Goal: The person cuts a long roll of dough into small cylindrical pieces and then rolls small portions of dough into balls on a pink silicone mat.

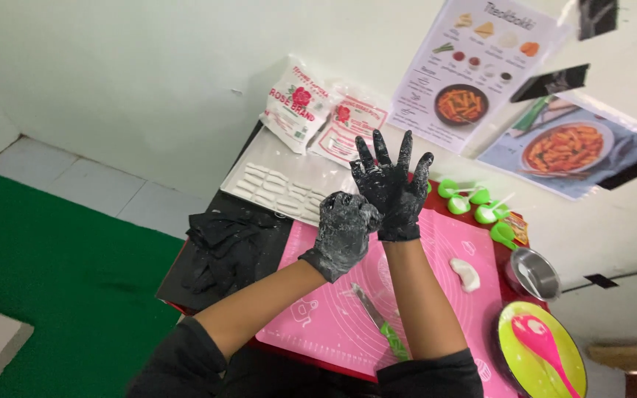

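Spare black gloves (223,247) heaped at table's left edge. My left hand (344,225), gloved and floured, seems to pinch the right glove's cuff, though I can't be sure. Right hand (392,180) raised, fingers spread, empty. Below them pink mat (326,317), knife (381,324); dough piece (467,274) well right.

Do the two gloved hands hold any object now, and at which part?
No object. The right hand is spread open; the left hand grips only its glove near the palm.

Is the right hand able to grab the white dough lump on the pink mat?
Probably yes: the right hand is raised, fingers spread, holding nothing, and the dough lump lies uncovered on the pink mat nearby.
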